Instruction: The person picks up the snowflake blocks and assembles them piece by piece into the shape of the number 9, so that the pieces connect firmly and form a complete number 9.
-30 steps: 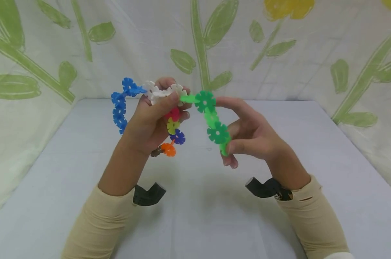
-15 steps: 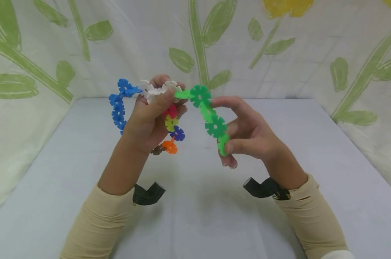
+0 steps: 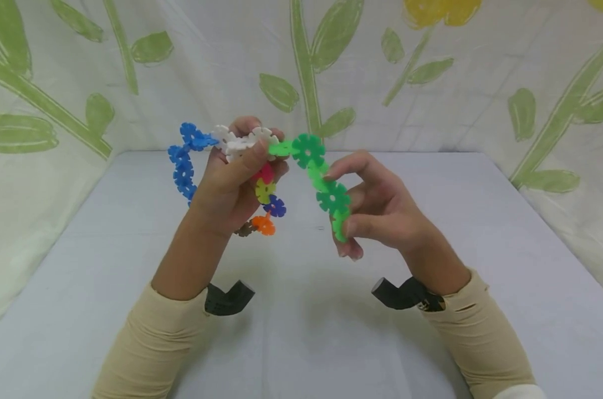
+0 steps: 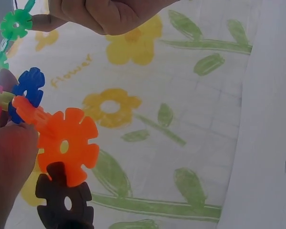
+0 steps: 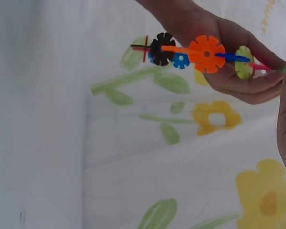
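A person in cream sleeves held a chain of interlocking plastic snowflake discs above a pale grey table [image 3: 301, 332], in front of a cloth backdrop [image 3: 431, 83] printed with green leaves and yellow flowers. The left hand [image 3: 231, 183] was curled round the white discs [image 3: 241, 141] at the top of the chain, thumb pressed across them. From that grip a run of blue discs [image 3: 182, 160] arched away to the left, while a mixed strand dropped below the palm: a yellow-green disc [image 3: 264, 191], a dark blue disc [image 3: 275, 206], an orange disc [image 3: 264, 224] and a dark brown disc [image 3: 243, 229] at its end. The left wrist view showed the orange disc [image 4: 66, 145] slotted edge-on into the dark one [image 4: 64, 202]. The right hand [image 3: 381, 210] pinched the green strand [image 3: 326, 188], its fingertips on the upper discs and its thumb against the lowest, the strand joined to the white discs at its top. The whole chain hung in mid-air between the hands, well clear of the table.
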{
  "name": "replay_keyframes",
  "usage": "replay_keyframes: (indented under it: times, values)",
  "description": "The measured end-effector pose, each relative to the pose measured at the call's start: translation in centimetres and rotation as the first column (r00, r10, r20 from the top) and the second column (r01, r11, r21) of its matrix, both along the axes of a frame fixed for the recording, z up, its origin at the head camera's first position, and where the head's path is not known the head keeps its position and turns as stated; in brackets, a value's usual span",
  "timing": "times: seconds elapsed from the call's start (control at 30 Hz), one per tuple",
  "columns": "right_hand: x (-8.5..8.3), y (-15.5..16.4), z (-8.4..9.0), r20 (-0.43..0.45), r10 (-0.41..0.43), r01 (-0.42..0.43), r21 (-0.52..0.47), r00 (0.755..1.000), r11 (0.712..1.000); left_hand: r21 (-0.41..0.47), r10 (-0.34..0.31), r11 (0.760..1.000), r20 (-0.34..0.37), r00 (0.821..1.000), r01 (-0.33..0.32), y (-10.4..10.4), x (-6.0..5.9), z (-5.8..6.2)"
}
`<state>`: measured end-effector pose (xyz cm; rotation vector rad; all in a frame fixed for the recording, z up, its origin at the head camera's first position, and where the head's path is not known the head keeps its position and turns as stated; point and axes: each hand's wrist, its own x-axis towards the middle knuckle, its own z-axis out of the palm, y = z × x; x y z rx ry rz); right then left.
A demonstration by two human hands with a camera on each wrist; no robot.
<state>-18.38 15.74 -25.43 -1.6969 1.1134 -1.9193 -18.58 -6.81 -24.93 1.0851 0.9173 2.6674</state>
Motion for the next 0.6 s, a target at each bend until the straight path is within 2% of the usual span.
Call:
replay_keyframes:
  times: [0.17,0.43,0.6]
  values:
    - [-0.14,-0.32,-0.24,-0.011,0.013,-0.013,0.001,1.0,1.0,-0.022,0.024,0.999,-0.043,0.999,-0.025,-0.47,-0.04,-0.01]
    - [-0.48,-0.81,-0.69,-0.015,0.148,-0.148,-0.039,0.989,0.988,-0.083,0.075,0.993,-0.089,0.993,-0.083,-0.42,0.07,0.05]
    - [-0.67,-0.88,-0.77,-0.022,0.18,-0.181,-0.063,0.983,0.981,-0.115,0.092,0.988,-0.069,0.993,-0.1,-0.4,0.16,0.04]
